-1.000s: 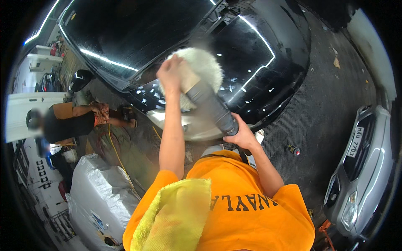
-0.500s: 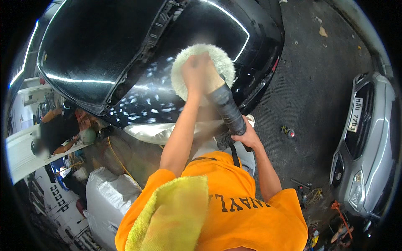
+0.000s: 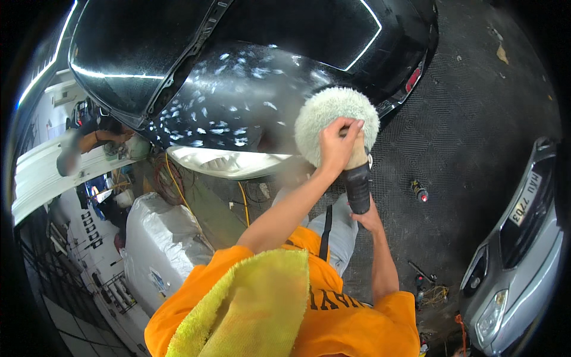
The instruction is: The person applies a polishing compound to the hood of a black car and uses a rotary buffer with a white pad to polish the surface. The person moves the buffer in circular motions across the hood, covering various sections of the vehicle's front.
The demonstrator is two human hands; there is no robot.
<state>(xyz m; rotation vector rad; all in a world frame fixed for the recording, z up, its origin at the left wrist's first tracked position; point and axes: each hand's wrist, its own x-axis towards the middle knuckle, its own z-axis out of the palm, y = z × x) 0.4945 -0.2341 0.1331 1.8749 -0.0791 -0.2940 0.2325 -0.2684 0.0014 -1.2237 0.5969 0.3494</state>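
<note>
Both my hands are on a car polisher (image 3: 358, 185) with a black rear handle and a round, fluffy white pad (image 3: 351, 102). My left hand (image 3: 338, 147) is closed over the tan front part of the polisher, beside the pad. My right hand (image 3: 371, 216) grips the end of the black handle, its fingers partly hidden. The pad is at the front right of a black car's hood (image 3: 238, 101); whether it touches the paint I cannot tell. White dabs and smears cover the hood's left and middle. Below them lies a clear headlight (image 3: 220, 164).
A silver car (image 3: 517, 268) stands at the right. On the dark floor (image 3: 470, 113) lie a small can-like object (image 3: 420, 191) and tools with a tangled cord (image 3: 433, 293). At left are another person (image 3: 95, 140), a silver-covered object (image 3: 160, 232) and a yellow cord (image 3: 181, 193).
The polisher has moved right and closer to me, from mid-hood toward the car's front edge. More of the smeared hood shows. Both hands keep their hold, and the view has shifted.
</note>
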